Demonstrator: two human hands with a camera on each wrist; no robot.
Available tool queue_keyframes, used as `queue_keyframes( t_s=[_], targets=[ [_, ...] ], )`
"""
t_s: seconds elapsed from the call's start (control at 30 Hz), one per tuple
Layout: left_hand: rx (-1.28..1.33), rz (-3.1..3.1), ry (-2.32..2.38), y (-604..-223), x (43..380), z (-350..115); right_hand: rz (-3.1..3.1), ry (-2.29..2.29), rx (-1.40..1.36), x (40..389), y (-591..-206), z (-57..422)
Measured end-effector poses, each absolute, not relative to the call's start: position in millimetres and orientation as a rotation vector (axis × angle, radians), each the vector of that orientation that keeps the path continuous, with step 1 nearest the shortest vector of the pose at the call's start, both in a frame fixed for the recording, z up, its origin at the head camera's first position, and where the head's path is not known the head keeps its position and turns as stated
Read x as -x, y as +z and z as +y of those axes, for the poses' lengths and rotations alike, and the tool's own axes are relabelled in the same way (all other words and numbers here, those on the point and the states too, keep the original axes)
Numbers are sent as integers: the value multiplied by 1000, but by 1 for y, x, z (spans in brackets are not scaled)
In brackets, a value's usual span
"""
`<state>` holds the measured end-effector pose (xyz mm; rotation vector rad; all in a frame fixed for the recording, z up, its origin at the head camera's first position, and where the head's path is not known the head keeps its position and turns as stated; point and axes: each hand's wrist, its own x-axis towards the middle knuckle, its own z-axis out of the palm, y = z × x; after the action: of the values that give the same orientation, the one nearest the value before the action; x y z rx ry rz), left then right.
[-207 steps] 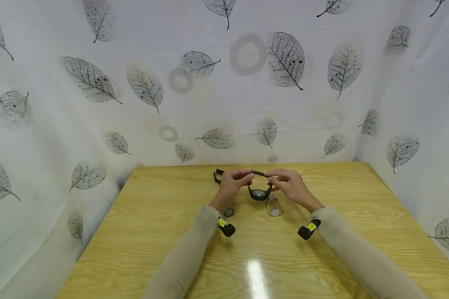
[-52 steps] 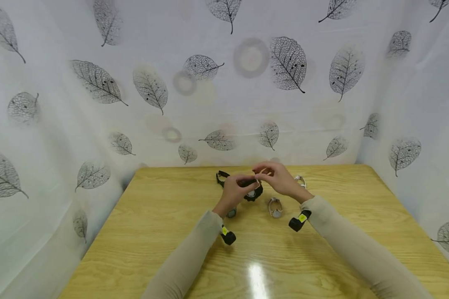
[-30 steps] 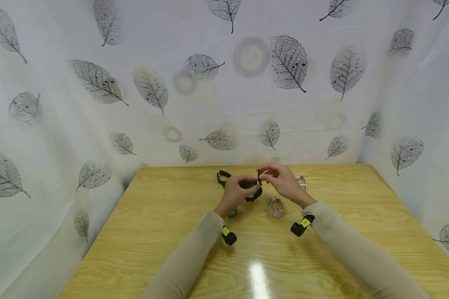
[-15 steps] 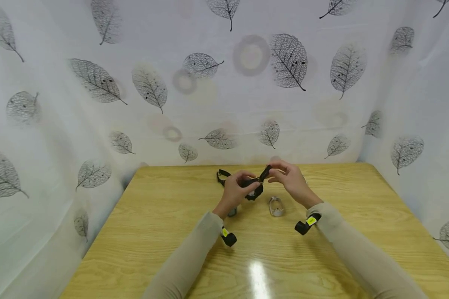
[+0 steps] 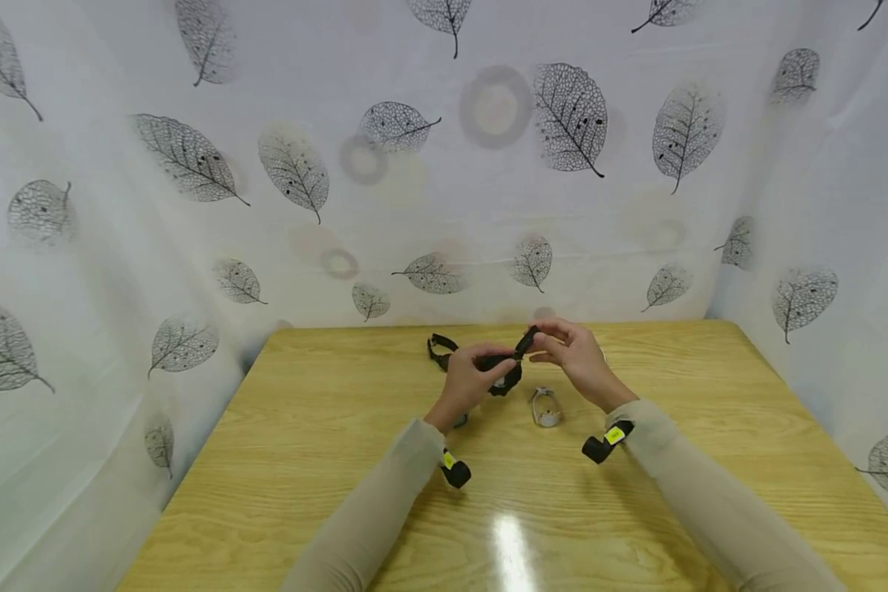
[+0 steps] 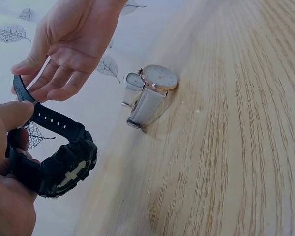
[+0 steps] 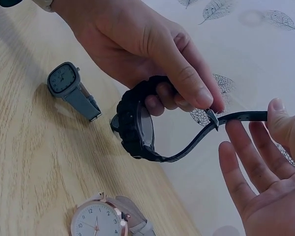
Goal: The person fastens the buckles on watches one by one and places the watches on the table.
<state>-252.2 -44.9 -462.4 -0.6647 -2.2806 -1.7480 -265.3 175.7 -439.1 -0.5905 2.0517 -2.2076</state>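
With my left hand (image 5: 464, 382) gripping the black watch (image 6: 71, 169) and right hand (image 5: 575, 355) pinching its strap end (image 7: 251, 116), I should pull gently, straight.

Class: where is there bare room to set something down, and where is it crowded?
Free: table left of the left sleeve, right of the right sleeve, and the front between them. Crowded: back middle, where the left hand and right hand hold a black watch near other watches.

The head view is looking forward and down over the bench (image 5: 303, 460) from farther back; both wrist views are facing the black watch (image 6: 73, 164) closely from opposite sides, sharing the left hand (image 5: 463, 381) and right hand (image 5: 585, 367).
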Motion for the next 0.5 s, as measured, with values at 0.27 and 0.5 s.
queue_keyframes(
  t_s=[0.27,0.5],
  targets=[
    [690,-2295,-1619,-459,251,-45,2098,-2170,567,265,-433,173],
    [677,-2328,-1560,-460,251,-45,2099,-2170,592,265,-435,170]
  ],
)
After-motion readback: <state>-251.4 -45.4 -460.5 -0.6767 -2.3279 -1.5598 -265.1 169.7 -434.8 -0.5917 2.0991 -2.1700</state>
